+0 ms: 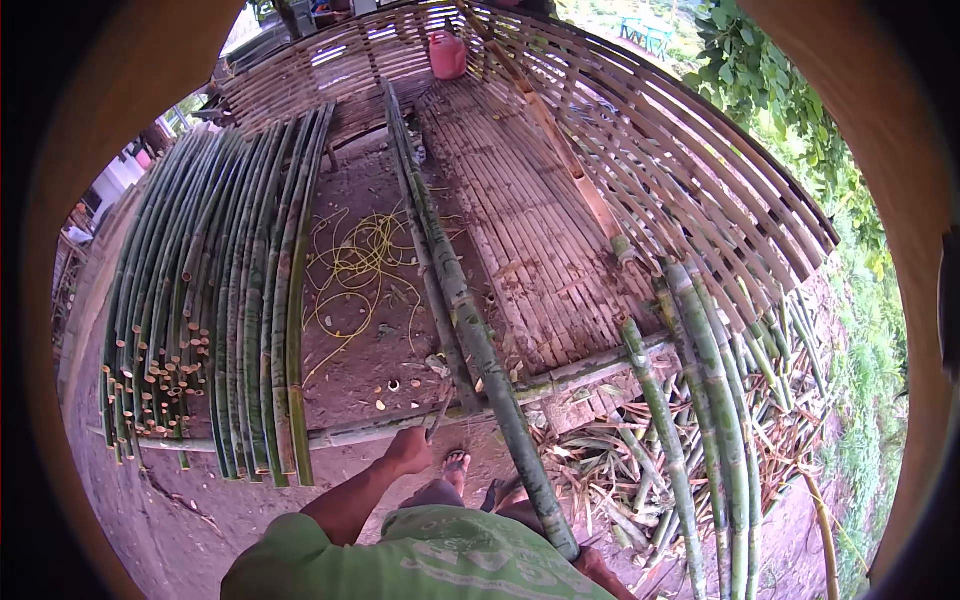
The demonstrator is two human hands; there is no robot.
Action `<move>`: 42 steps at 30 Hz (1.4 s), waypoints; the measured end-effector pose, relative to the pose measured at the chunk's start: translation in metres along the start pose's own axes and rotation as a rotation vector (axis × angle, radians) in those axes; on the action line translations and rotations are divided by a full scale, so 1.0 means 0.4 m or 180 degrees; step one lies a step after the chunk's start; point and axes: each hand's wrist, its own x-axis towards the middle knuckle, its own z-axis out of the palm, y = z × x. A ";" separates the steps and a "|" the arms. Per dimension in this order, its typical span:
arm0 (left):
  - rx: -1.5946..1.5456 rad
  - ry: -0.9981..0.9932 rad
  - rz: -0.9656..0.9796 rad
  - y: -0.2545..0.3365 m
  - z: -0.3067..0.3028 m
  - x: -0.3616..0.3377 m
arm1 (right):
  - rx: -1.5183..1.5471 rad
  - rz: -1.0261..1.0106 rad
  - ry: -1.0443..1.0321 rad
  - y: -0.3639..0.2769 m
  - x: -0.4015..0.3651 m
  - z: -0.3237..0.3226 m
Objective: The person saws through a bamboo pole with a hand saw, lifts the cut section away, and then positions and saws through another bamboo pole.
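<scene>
My left hand (408, 452) is closed around the handle of a long knife (440, 415), its blade pointing forward and away from me. A long green bamboo pole (485, 365) runs from close to my body, over a crossbar (590, 372), toward the far slatted wall. At the pole's near end is my right hand (597, 570), closed against its side; some of the fingers are hidden. Beside this pole lies a thinner, darker pole (440, 325).
Many cut bamboo poles (250, 290) lie stacked on the left. A yellow cord (365, 250) is coiled on the ground. A slatted bamboo platform (540, 230) with a red jug (447, 55) stands ahead. More poles (715, 400) and split scraps (630, 470) lie right.
</scene>
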 end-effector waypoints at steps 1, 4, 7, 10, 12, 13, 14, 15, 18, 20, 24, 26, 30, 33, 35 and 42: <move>-0.0106 -0.0025 -0.0019 -0.010 -0.002 0.003 | -0.0168 0.0129 -0.0032 -0.029 0.013 -0.009; -0.0360 -0.0023 -0.0043 -0.026 0.001 0.009 | -0.0370 0.0061 0.0018 -0.131 0.055 -0.076; -0.0404 0.0112 -0.0005 -0.038 -0.024 -0.008 | -0.0242 0.0038 -0.0020 -0.236 0.088 -0.140; -0.0494 0.0315 0.0094 -0.086 -0.033 -0.030 | -0.0324 -0.0118 0.0043 -0.348 0.127 -0.198; -0.0586 0.0536 0.0203 -0.130 -0.038 -0.050 | -0.0243 -0.0206 0.0233 -0.398 0.169 -0.210; -0.0628 0.0521 0.0164 -0.138 -0.054 -0.067 | -0.0430 -0.0212 0.0330 -0.441 0.171 -0.228; -0.0667 0.0505 0.0120 -0.143 -0.075 -0.095 | -0.0616 -0.0221 0.0422 -0.479 0.173 -0.238; -0.0703 0.0482 0.0074 -0.154 -0.091 -0.115 | -0.0595 -0.0215 0.0372 -0.494 0.198 -0.241; -0.0639 0.0852 0.0344 -0.238 -0.085 -0.159 | -0.0637 -0.0294 0.0676 -0.541 0.236 -0.238; -0.0697 0.0936 0.0352 -0.254 -0.122 -0.204 | -0.0706 -0.0181 0.0649 -0.615 0.207 -0.253; -0.0408 0.1062 0.0359 -0.280 -0.189 -0.269 | -0.0792 -0.0188 0.0821 -0.537 0.332 -0.174; -0.0917 0.0860 0.0183 -0.293 -0.196 -0.246 | -0.0702 0.0088 0.0610 -0.551 0.331 -0.150; -0.1061 0.0415 0.0816 -0.230 -0.227 -0.166 | -0.0315 0.0108 0.1445 -0.611 0.261 -0.130; -0.0856 0.0103 0.1021 -0.203 -0.199 -0.098 | -0.0231 0.0237 0.1313 -0.628 0.264 -0.126; -0.0783 -0.0019 0.1297 -0.203 -0.154 -0.044 | -0.0075 0.0449 0.1258 -0.634 0.263 -0.127; -0.0557 -0.0353 0.1604 -0.186 -0.074 0.063 | -0.0080 0.0839 0.1276 -0.656 0.254 -0.122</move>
